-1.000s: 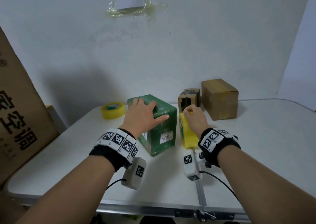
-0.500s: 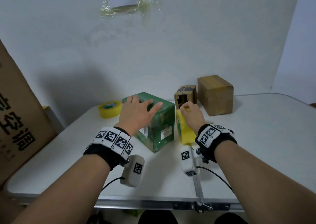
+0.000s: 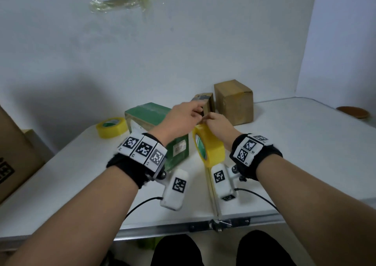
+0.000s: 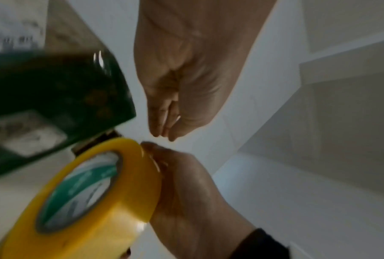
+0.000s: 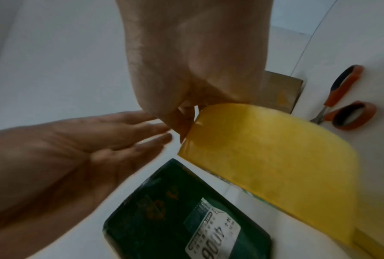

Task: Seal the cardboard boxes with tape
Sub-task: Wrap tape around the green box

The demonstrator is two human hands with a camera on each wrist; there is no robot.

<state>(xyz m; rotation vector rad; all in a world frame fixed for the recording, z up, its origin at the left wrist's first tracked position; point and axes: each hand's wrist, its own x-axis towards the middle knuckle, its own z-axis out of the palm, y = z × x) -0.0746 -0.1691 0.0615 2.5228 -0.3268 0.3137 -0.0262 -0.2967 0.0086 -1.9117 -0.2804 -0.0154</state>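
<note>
A green box (image 3: pixel 149 113) stands mid-table, also close up in the left wrist view (image 4: pixel 53 98). Right of it a yellow tape roll (image 3: pixel 210 146) stands on edge. My right hand (image 3: pixel 215 121) holds the roll at its top, fingers curled on the rim (image 4: pixel 155 157). My left hand (image 3: pixel 188 113) hovers just above, off the box, its straight fingers (image 5: pixel 146 126) pointing at the right fingertips; it holds nothing. A small brown box (image 3: pixel 207 101) and a bigger brown box (image 3: pixel 234 101) stand behind.
A second yellow tape roll (image 3: pixel 110 126) lies flat at the back left. Orange-handled scissors (image 5: pixel 341 98) lie on the table to the right. A large printed carton (image 3: pixel 14 154) leans at the left table edge. The white wall is close behind.
My left hand has lifted off the green box's top and moved right to the top of the tape roll. My right hand stays on the roll.
</note>
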